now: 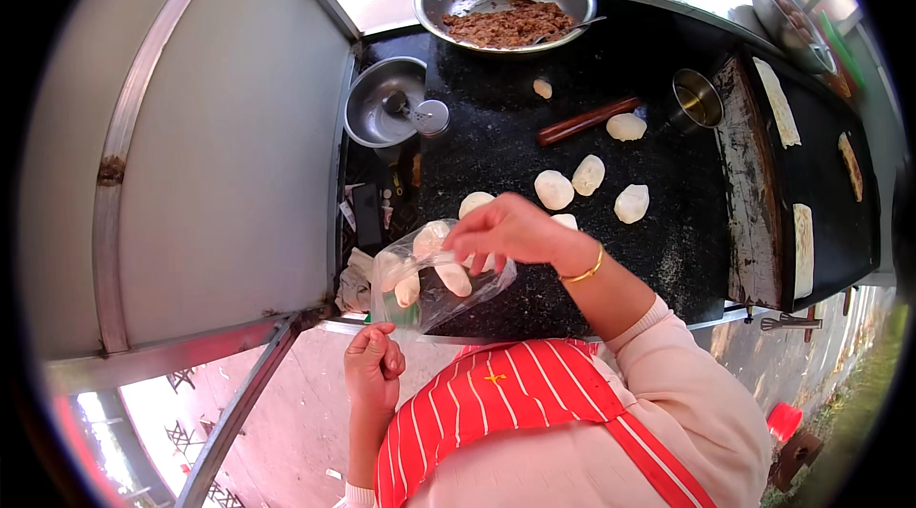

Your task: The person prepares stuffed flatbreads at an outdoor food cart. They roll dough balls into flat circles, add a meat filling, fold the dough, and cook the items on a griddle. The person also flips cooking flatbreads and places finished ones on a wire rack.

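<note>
A clear plastic sheet or bag [422,315] lies over several pale dough pieces [454,279] at the near left of the black stone counter. My left hand [376,361] pinches its near edge at the counter's front. My right hand [501,232] reaches over the plastic from the right, fingers bent down; whether they grip the film cannot be told. More dough balls [553,189] rest to the right of that hand, one partly hidden by it. Beyond them lies a reddish-brown wooden rolling pin [587,121], with a small dough bit [542,88] farther off.
A steel bowl of brown filling [512,21] with a spoon stands at the back. At left are another steel bowl [379,118] and a metal-lidded shaker [431,118]. A cup of oil [696,100] stands near the griddle [834,222], which holds long flatbreads [804,250].
</note>
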Action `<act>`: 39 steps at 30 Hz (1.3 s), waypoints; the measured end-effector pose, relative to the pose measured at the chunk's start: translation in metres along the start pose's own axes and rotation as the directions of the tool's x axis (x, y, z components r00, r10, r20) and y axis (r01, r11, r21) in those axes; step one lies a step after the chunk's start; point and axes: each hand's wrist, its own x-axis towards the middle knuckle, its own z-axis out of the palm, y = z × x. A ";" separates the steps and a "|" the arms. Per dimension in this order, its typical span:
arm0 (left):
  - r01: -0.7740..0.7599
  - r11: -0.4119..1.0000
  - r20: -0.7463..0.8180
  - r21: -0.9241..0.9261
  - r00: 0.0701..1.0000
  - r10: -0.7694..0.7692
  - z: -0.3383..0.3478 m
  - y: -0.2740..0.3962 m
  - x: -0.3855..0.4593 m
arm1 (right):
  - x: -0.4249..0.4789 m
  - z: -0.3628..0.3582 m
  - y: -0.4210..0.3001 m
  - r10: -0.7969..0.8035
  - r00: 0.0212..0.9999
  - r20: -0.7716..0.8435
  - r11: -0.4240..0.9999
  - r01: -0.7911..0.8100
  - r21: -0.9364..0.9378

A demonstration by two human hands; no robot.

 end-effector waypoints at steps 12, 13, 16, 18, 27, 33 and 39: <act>-0.168 0.968 -0.009 0.185 0.985 0.172 0.033 0.020 -0.002 | -0.033 -0.259 0.148 -0.505 0.289 -0.813 0.510 -0.660 -0.551; -0.157 0.963 -0.059 0.217 0.983 0.174 0.038 0.023 -0.001 | -0.043 -0.267 0.145 -0.309 0.262 -0.914 0.755 -0.518 -0.403; -0.161 0.963 -0.066 0.218 0.982 0.179 0.033 0.026 -0.009 | -0.062 -0.183 0.073 0.010 0.764 -0.645 0.941 0.210 0.264; -0.168 0.970 -0.048 0.173 0.983 0.179 0.036 0.026 -0.007 | -0.069 -0.107 0.037 -0.318 0.911 -0.263 0.823 0.403 0.401; -0.161 0.986 0.044 0.035 0.986 0.159 0.020 0.026 0.004 | 0.023 0.068 0.051 -0.570 0.821 -0.040 0.399 0.234 -0.887; -0.195 0.978 0.171 0.067 0.968 0.181 0.011 0.048 0.016 | 0.031 0.031 0.075 -0.697 0.691 -0.192 0.183 -0.088 -0.979; -0.196 0.980 0.241 0.014 0.952 0.187 0.057 0.115 0.056 | 0.002 -0.007 0.012 -0.756 0.493 -0.430 0.158 -0.499 -0.852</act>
